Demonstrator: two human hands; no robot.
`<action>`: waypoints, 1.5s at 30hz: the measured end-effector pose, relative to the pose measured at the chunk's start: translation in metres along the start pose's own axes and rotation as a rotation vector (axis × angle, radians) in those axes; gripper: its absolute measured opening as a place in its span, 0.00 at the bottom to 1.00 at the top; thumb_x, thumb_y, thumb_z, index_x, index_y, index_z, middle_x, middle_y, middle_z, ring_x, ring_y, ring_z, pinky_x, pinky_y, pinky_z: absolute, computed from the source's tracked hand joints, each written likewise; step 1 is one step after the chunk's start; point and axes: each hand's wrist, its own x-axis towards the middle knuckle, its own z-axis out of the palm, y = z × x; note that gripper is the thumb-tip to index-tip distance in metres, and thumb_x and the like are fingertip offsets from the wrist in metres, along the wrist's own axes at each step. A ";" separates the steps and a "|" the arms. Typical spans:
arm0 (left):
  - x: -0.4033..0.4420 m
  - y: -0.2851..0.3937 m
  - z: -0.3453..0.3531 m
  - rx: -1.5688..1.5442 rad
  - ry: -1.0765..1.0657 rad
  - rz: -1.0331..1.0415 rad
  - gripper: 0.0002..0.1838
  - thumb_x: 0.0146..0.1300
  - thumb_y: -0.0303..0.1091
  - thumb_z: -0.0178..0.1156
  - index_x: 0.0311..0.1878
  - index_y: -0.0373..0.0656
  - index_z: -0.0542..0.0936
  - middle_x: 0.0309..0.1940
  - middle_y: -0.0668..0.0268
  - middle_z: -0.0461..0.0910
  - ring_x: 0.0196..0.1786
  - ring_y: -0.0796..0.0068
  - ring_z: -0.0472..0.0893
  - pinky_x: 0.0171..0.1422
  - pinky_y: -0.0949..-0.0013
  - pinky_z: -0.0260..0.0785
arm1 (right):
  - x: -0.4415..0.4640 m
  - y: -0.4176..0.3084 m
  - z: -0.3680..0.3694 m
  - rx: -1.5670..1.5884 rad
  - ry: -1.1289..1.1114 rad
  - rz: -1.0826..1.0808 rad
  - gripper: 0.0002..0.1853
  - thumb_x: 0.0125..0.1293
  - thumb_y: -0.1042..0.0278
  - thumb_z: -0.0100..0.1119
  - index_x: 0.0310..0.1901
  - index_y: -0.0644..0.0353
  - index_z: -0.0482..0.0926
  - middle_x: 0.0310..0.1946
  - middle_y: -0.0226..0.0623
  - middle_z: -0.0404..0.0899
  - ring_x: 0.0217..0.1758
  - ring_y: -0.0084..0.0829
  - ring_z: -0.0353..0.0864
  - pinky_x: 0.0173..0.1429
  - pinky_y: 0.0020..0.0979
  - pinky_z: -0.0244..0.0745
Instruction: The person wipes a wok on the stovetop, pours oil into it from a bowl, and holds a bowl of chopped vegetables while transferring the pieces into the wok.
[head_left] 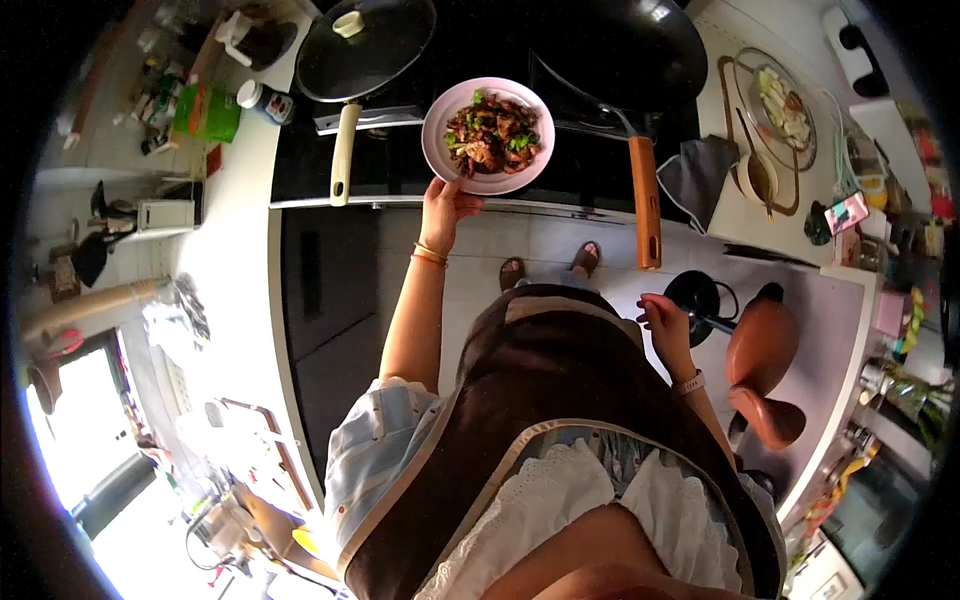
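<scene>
White kitchen bench point(240, 185) runs along the left, meeting a glossy black cooktop point(300, 165) that carries a dark pan under a round glass lid point(365, 50) and a wide black wok with a brown wooden handle point(640, 60). Between these two handles, over the cooktop's front edge, is a pale pink round plate point(434, 140) heaped with browned, green-flecked food point(492, 137). The left hand point(452, 208) is closed on its near rim; whether the far side rests on anything, I cannot tell. The right hand point(662, 322) hangs free near the wok handle, fingers loosely curled, holding nothing. The step in hand seems to be gripping the loaded plate, and any move of it would call for keeping it level. On the bench, a white-capped jar with a blue label point(266, 103) bears print too small to read.
</scene>
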 end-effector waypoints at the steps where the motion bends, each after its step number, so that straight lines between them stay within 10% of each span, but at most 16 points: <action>1: 0.005 -0.002 -0.002 -0.031 -0.047 -0.020 0.11 0.65 0.36 0.49 0.42 0.37 0.71 0.27 0.61 0.78 0.25 0.72 0.79 0.32 0.72 0.73 | -0.005 0.000 0.006 0.072 0.036 0.018 0.10 0.66 0.69 0.51 0.45 0.65 0.76 0.36 0.38 0.81 0.31 0.24 0.79 0.37 0.25 0.73; 14: -0.129 0.118 0.038 0.318 -0.345 0.063 0.13 0.61 0.33 0.51 0.45 0.34 0.71 0.29 0.64 0.76 0.22 0.77 0.74 0.22 0.76 0.64 | -0.086 -0.066 -0.001 0.232 0.181 -0.039 0.14 0.68 0.64 0.48 0.48 0.63 0.76 0.37 0.37 0.81 0.38 0.26 0.80 0.43 0.26 0.75; 20: -0.231 0.093 0.095 0.370 -0.564 -0.012 0.20 0.57 0.37 0.57 0.47 0.30 0.70 0.27 0.60 0.75 0.15 0.74 0.72 0.16 0.76 0.64 | -0.146 -0.069 -0.050 0.630 -0.163 -0.287 0.21 0.71 0.63 0.42 0.63 0.58 0.59 0.37 0.39 0.76 0.35 0.26 0.78 0.41 0.27 0.76; 30: -0.356 -0.051 0.285 0.394 -1.024 -0.212 0.17 0.57 0.31 0.56 0.47 0.30 0.70 0.29 0.60 0.78 0.20 0.71 0.77 0.21 0.72 0.71 | -0.324 0.077 -0.147 0.967 0.258 -0.134 0.20 0.70 0.58 0.41 0.58 0.60 0.57 0.39 0.43 0.77 0.30 0.31 0.82 0.36 0.31 0.80; 38: -0.523 -0.190 0.442 0.386 -1.468 -0.526 0.20 0.66 0.40 0.50 0.55 0.35 0.68 0.40 0.56 0.78 0.37 0.67 0.81 0.39 0.68 0.74 | -0.487 0.221 -0.257 1.024 1.091 -0.120 0.14 0.65 0.69 0.44 0.51 0.63 0.66 0.35 0.40 0.78 0.28 0.33 0.81 0.31 0.32 0.81; 45: -0.536 -0.204 0.412 0.853 -1.432 -0.483 0.18 0.67 0.38 0.49 0.53 0.34 0.71 0.40 0.57 0.79 0.39 0.70 0.80 0.42 0.72 0.73 | -0.565 0.303 -0.408 0.897 1.673 -0.211 0.13 0.64 0.69 0.42 0.43 0.73 0.69 0.33 0.46 0.78 0.29 0.36 0.81 0.32 0.33 0.81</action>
